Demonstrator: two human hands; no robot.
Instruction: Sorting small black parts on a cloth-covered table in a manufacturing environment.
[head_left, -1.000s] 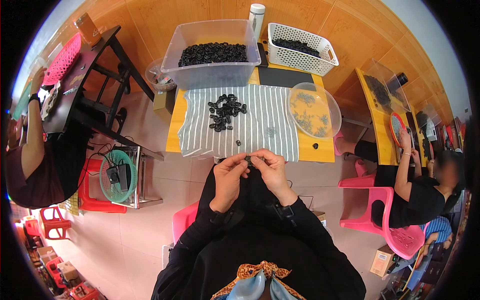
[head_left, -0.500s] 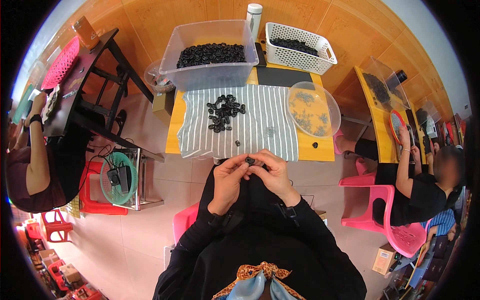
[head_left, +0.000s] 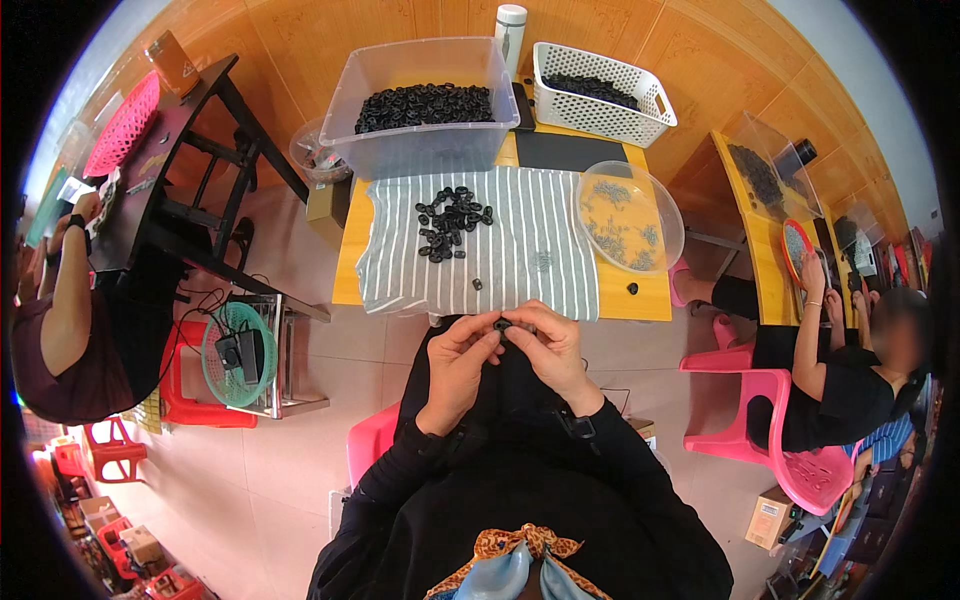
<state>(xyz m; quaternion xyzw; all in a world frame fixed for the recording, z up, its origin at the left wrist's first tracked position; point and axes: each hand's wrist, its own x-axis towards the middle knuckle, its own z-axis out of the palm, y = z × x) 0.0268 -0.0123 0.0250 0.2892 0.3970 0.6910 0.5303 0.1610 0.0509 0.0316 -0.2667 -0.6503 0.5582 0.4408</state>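
Between the fingertips of both hands, just off the table's front edge, sits a small black plastic part [head_left: 502, 325]. My left hand [head_left: 459, 365] pinches it from one side, and my right hand [head_left: 547, 350] pinches it from the other. Fingers cover most of the part. Beyond them a grey-and-white striped cloth [head_left: 390, 270] covers the table. A loose pile of similar black parts [head_left: 450, 225] lies on it, and one single black part [head_left: 477, 285] rests nearer to me. On the right, a round clear tray [head_left: 668, 215] holds small grey metal pieces.
Behind the cloth stand a clear bin [head_left: 425, 155] full of black parts, a white perforated basket [head_left: 605, 125] and a white bottle [head_left: 510, 40]. Another black part [head_left: 632, 288] lies at the table's right corner. People sit at tables left and right. A pink chair [head_left: 745, 420] stands on the right.
Both hands stay together at the same spot. My fingers have shifted slightly on the black part, which is now more covered. The pile on the cloth looks the same.
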